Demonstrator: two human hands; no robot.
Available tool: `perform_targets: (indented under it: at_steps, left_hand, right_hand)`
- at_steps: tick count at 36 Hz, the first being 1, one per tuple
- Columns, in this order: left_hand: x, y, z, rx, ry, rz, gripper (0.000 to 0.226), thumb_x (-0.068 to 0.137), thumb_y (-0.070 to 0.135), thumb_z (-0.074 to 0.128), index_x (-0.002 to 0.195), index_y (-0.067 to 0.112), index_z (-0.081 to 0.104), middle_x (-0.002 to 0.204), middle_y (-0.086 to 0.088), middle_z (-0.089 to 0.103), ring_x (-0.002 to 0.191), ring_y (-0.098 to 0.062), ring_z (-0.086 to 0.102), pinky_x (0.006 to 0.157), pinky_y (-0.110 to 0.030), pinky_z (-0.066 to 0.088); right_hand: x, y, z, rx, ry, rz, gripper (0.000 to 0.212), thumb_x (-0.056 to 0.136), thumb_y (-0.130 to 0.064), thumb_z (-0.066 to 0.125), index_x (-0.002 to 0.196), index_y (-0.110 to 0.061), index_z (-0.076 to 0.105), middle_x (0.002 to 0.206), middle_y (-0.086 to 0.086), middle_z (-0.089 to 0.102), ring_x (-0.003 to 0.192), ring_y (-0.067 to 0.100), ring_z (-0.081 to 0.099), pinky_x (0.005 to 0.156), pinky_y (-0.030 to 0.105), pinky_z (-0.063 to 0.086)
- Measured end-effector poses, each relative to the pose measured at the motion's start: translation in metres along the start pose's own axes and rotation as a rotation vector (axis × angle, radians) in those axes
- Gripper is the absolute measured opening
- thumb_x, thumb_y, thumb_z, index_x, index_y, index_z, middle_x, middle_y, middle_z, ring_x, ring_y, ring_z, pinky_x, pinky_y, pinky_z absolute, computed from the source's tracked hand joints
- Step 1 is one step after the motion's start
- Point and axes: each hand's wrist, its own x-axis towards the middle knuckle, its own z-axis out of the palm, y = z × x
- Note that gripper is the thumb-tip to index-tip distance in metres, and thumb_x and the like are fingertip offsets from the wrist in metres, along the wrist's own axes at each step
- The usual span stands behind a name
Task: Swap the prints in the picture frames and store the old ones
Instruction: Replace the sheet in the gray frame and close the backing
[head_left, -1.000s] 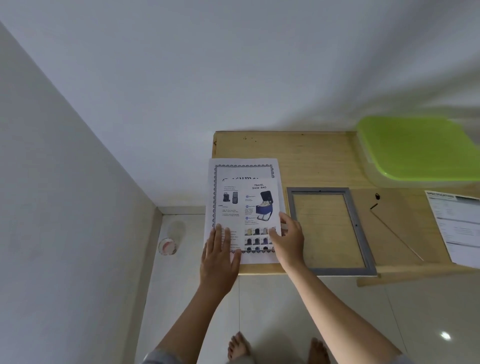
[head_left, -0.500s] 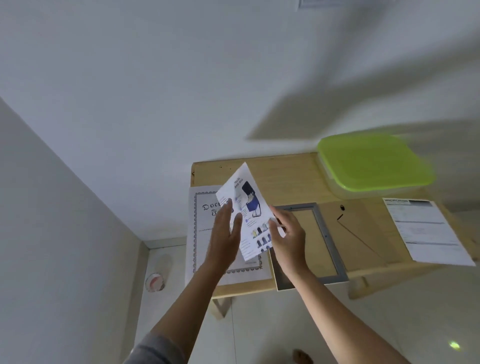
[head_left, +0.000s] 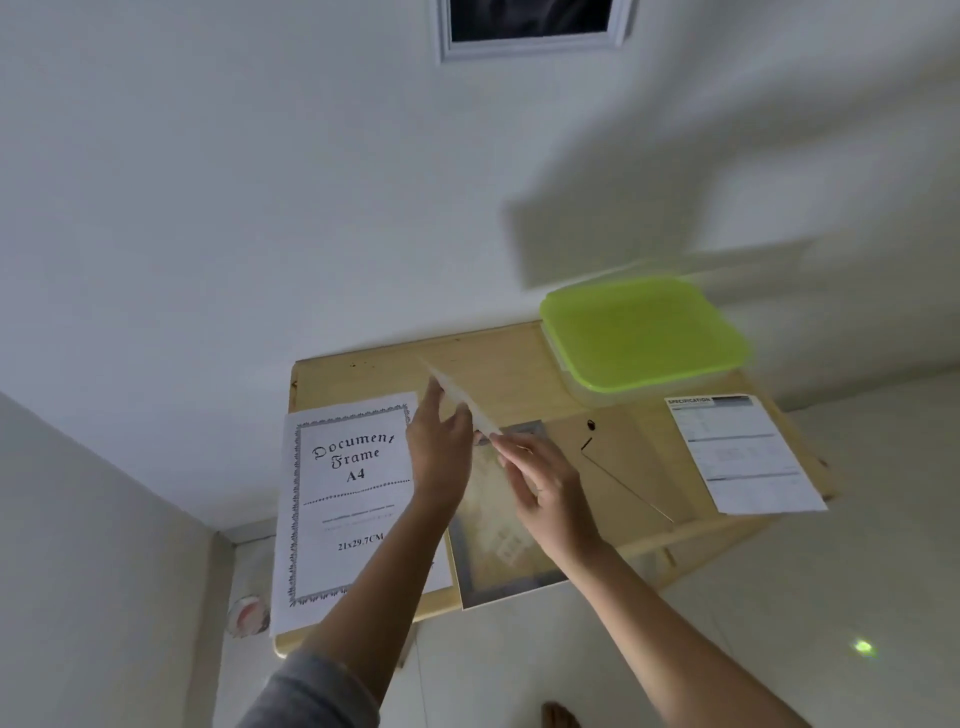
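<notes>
My left hand (head_left: 439, 447) and my right hand (head_left: 545, 483) both hold a small printed sheet (head_left: 462, 397), lifted above the table and seen almost edge-on. Under my hands lies the grey picture frame (head_left: 498, 577), face down and partly hidden by them. A white "Document Frame A4" sheet (head_left: 345, 499) lies flat at the table's left end. The brown frame backing board (head_left: 618, 467) with its stand lies right of the frame. A white specification sheet (head_left: 743, 452) lies at the right end.
A clear box with a green lid (head_left: 639, 332) stands at the back right of the small wooden table (head_left: 509, 364). White walls close in behind and to the left. A framed picture (head_left: 530, 26) hangs on the wall above. Tiled floor lies below.
Both hands lifted the small print off the A4 sheet and turned it from flat to nearly edge-on. My view tilted upward, showing the wall picture.
</notes>
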Motion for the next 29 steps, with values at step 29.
perform_targets:
  at_steps: [29]
  left_hand:
    - [-0.028,-0.113,-0.007,0.063,-0.075,-0.256,0.042,0.09,-0.001,0.05,0.129,0.016,0.051,0.117,-0.005,0.062,0.097,-0.015,0.062,0.079,-0.026,0.055]
  right_hand:
    - [-0.066,0.085,0.011,-0.174,-0.464,0.587,0.043,0.092,-0.016,0.052,0.134,-0.009,0.046,0.143,0.006,0.041,0.134,0.02,0.034,0.109,0.025,0.025]
